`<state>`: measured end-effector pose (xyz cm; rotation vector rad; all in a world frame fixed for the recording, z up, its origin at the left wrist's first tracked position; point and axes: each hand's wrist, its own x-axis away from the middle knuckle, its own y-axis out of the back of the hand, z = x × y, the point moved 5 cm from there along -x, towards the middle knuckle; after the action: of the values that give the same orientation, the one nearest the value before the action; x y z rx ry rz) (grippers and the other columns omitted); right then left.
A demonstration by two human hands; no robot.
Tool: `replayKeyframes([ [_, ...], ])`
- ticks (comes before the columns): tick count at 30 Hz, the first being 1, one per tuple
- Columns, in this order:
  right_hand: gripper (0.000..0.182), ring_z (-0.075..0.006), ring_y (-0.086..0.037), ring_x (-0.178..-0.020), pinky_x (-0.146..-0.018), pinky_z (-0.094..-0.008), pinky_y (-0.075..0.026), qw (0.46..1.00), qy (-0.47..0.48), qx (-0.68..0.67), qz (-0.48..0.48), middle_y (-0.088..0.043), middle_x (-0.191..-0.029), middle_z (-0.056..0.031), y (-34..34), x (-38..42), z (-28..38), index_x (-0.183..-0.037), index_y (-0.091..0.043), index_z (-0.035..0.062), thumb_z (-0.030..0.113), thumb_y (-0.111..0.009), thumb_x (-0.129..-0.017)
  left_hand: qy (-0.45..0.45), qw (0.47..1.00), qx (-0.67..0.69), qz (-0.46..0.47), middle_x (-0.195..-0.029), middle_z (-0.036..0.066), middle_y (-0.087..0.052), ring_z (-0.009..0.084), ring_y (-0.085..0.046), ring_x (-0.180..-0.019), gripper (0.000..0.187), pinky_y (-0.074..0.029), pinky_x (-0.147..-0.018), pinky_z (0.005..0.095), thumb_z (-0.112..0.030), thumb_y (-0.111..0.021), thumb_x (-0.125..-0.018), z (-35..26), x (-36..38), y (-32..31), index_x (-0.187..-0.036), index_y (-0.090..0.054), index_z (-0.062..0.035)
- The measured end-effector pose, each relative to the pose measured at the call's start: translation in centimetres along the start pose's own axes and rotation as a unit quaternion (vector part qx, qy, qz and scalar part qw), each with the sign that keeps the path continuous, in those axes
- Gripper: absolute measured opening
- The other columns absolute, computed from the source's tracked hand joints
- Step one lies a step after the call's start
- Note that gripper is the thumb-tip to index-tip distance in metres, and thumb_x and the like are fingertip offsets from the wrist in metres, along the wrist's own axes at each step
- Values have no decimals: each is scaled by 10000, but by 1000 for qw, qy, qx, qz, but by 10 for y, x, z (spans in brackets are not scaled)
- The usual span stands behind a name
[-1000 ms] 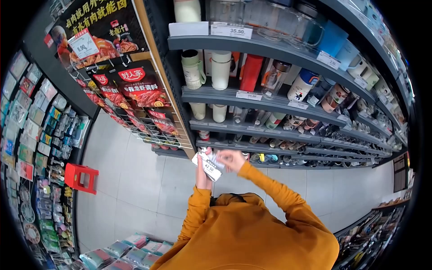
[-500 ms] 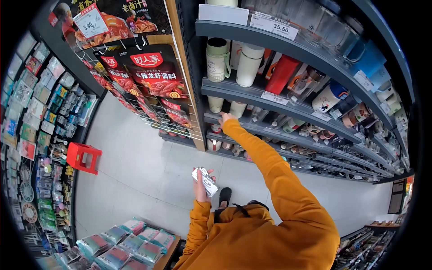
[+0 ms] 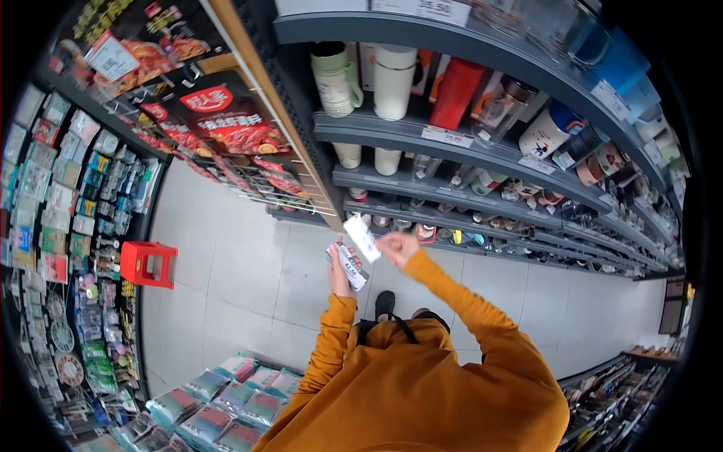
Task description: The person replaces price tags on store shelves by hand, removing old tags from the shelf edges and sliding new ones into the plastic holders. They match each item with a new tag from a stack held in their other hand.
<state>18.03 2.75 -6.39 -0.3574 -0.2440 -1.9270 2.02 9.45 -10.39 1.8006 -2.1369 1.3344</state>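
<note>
In a shop aisle, clock directions taken from the middle of my view, I hold price labels in both hands in front of the drinkware shelves (image 3: 422, 132). My left hand (image 3: 341, 279), just past 6 o'clock, is wrapped around a small stack of labels (image 3: 352, 268), its thumb along one edge and the top sheet reading 42.50. My right hand (image 3: 399, 247), at 4 o'clock, pinches a single white label (image 3: 362, 236) by its near end; the print on it is too blurred to read. That label tilts across the centre, at 1 o'clock from the stack and just beside it, though I cannot tell whether the two touch. At 12 o'clock stand a pale green tumbler (image 3: 335, 79) with a handle and a white tumbler (image 3: 395, 83); at 1 o'clock is a red one (image 3: 456, 92), a shelf tag (image 3: 447, 136) near its foot. A blue-topped cartoon bottle (image 3: 551, 132) leans into view at 2 o'clock. Red-and-black seasoning pouches (image 3: 233, 113) hang at 10 to 11 o'clock. A red plastic stool (image 3: 148, 264) stands on the tiled floor at 9 o'clock, close to a wall of hanging goods (image 3: 56, 196). Plastic-wrapped packs (image 3: 207, 423) lie in rows at 7 o'clock, and my dark shoe (image 3: 385, 303) shows near 6 o'clock
</note>
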Motion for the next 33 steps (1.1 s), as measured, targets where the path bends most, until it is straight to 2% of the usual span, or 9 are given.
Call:
replayKeyframes([
  [8, 365, -75, -530, -463, -443, -236, -424, 980, -98, 157, 67, -575, -538, -3, 37, 36, -18, -915, -641, 97, 455, -589, -874, 29, 991, -102, 82, -902, 72, -576, 123, -547, -654, 399, -471, -573, 242, -294, -536, -941, 38, 15, -39, -1267, -472, -73],
  [10, 375, -124, -573, -484, -468, -273, -450, 951, -33, 292, -96, -608, -563, -29, 90, 4, 2, -958, -616, 99, 461, -593, -862, 67, 989, -105, 77, -964, 78, -607, 127, -550, -687, 416, -492, -595, 262, -275, -548, -934, 52, 11, -30, -1279, -449, -64],
  [12, 394, -295, -655, -679, -625, -406, -511, 856, 66, 445, -255, -677, -712, -73, 161, -46, -28, -1108, -560, 157, 443, -596, -838, 126, 982, -111, 83, -1005, 82, -618, 133, -561, -709, 399, -499, -621, 264, -282, -547, -933, 63, 14, -31, -1243, -466, -44],
  [15, 440, -376, -631, -819, -717, -460, -503, 792, -14, 551, -263, -654, -861, -170, 207, -70, -25, -1224, -461, 137, 342, -579, -853, 193, 966, -121, 123, -1074, 74, -626, 150, -586, -780, 372, -509, -697, 270, -322, -523, -941, 69, 23, -46, -1164, -513, -24],
  [20, 268, -343, -630, -809, -718, -449, -495, 763, -18, 608, -220, -659, -869, -133, 235, -91, -51, -1057, -624, 158, 340, -562, -870, 227, 952, -105, 175, -1147, 104, -600, 195, -606, -941, 388, -507, -826, 289, -329, -486, -957, 72, 31, -72, -1173, -496, -6],
  [23, 234, -319, -639, -775, -707, -434, -497, 767, 5, 598, -233, -669, -800, -123, 229, -67, -27, -974, -670, 162, 342, -557, -876, 233, 956, -56, 170, -1211, 138, -560, 230, -575, -1065, 400, -485, -921, 317, -328, -460, -967, 64, 36, -84, -1172, -473, 15],
  [27, 222, -253, -645, -633, -579, -392, -504, 870, 55, 378, -311, -667, -792, -98, 220, -12, -10, -955, -661, 148, 333, -565, -878, 230, 955, -22, 189, -1292, 149, -505, 247, -515, -1164, 365, -448, -975, 330, -309, -435, -978, 69, 26, -88, -1158, -458, 8],
  [30, 163, -94, -579, -559, -502, -264, -465, 972, 107, 5, -211, -640, -671, -19, 177, 16, -78, -962, -679, 88, 205, -626, -862, 215, 957, -60, 184, -1308, 108, -507, 210, -533, -1117, 341, -453, -923, 316, -318, -452, -973, 73, 24, -101, -1165, -475, -37],
  [33, 166, -59, -506, -485, -448, -207, -408, 990, -61, -85, -99, -627, -652, -10, 103, 76, -62, -970, -674, 78, 204, -636, -868, 283, 927, -132, 209, -1291, 94, -523, 197, -545, -1073, 352, -466, -893, 338, -338, -460, -967, 88, 26, -108, -1177, -483, -55],
])
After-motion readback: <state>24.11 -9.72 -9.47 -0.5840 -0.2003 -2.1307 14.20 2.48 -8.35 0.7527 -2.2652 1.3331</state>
